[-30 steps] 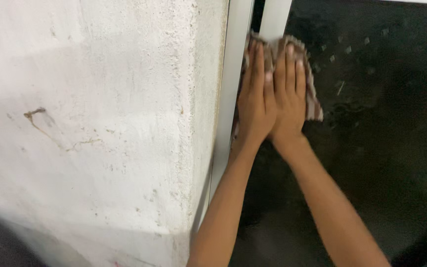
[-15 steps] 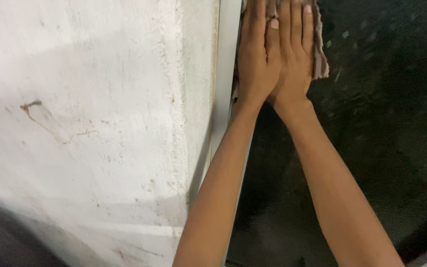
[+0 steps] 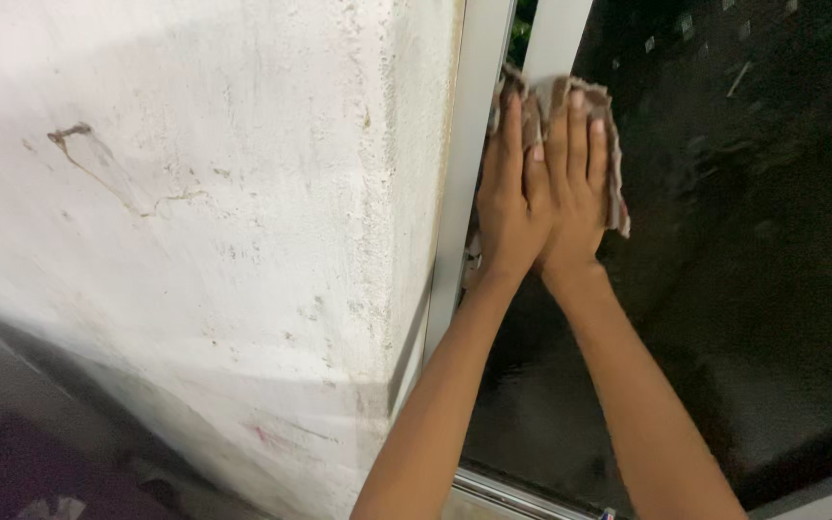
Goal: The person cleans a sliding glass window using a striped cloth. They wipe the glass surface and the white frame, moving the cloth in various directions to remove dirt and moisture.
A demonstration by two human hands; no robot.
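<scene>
We press a brownish checked cloth (image 3: 559, 106) flat against a dark window pane (image 3: 724, 241), our left hand (image 3: 510, 207) and right hand (image 3: 575, 197) side by side, touching along the index fingers, fingers straight and pointing up. Neither grip is closed: both palms lie open on the cloth and pin it to the glass rather than clutching it. The cloth sits high on the pane, just beside the pale window frame (image 3: 464, 173), its edges showing above the fingertips and past the right hand's outer side.

By our reading, the wiping is only partly done. The glass below and to the right of our hands looks streaked and wet in patches, and pale specks show near the top right corner of the pane; how much has already been cleaned we cannot tell from this view. The lower stretch down to the bottom rail (image 3: 503, 491) appears still to be covered.

To the left stands a rough white plastered wall (image 3: 195, 193), marked with a thin brown stain (image 3: 79, 140) and some scuffs. Its corner comes close to the frame, leaving our left forearm little room on that side. Nothing lies across the pane itself.
</scene>
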